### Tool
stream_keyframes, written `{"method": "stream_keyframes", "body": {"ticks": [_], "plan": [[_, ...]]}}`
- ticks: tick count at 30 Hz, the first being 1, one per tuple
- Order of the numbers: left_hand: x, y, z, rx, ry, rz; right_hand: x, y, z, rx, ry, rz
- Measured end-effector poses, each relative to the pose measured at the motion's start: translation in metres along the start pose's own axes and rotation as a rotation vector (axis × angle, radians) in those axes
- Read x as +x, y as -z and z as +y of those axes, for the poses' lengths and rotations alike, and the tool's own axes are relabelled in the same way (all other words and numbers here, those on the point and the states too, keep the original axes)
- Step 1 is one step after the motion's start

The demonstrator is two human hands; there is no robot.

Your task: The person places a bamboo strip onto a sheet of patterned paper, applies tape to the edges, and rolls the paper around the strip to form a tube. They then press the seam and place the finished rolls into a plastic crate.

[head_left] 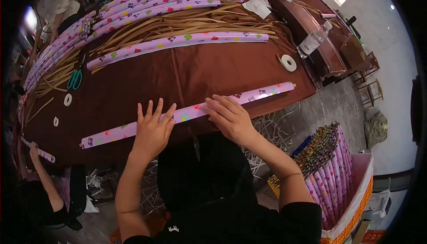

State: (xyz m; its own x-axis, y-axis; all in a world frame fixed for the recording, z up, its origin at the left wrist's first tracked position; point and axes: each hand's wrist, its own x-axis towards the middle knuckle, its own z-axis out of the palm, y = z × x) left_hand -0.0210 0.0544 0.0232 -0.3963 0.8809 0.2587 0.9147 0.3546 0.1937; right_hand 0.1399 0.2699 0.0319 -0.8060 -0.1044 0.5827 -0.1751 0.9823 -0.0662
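A long pink tube (187, 113) with a colourful pattern lies slantwise near the front edge of the brown-covered table (133, 84). My left hand (153, 126) rests flat on it left of centre, fingers spread. Right of centre, my right hand (229, 117) lies over the tube with its fingers extended and slightly bent. Short tan ends stick out at both tube ends. Beyond it lies another patterned tube (178, 41), beside many tan strips (142, 28).
White tape roll (288, 63) and plastic bottle (314, 39) at the right; green-handled scissors (74, 79) at the left. An orange basket (360, 204) holds finished-looking tubes (329, 177). At far left, another person's hand (34, 152) holds a tube (44, 155).
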Motion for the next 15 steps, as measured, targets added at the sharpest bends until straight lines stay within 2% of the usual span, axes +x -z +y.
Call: {"method": "stream_keyframes", "body": {"ticks": [7,10,13,15], "plan": [[0.001,0.000,-0.001,-0.008,0.004,0.017,-0.001,-0.024,0.001,-0.065,0.095,0.020],[0.002,0.000,-0.001,-0.016,0.014,0.009,-0.006,-0.030,0.001,-0.049,0.057,0.041],[0.005,0.003,-0.002,-0.066,0.041,-0.021,-0.009,-0.033,-0.002,-0.011,-0.006,-0.008],[0.005,0.003,-0.004,-0.084,0.043,-0.022,-0.010,-0.026,-0.008,-0.097,-0.093,-0.082]]}}
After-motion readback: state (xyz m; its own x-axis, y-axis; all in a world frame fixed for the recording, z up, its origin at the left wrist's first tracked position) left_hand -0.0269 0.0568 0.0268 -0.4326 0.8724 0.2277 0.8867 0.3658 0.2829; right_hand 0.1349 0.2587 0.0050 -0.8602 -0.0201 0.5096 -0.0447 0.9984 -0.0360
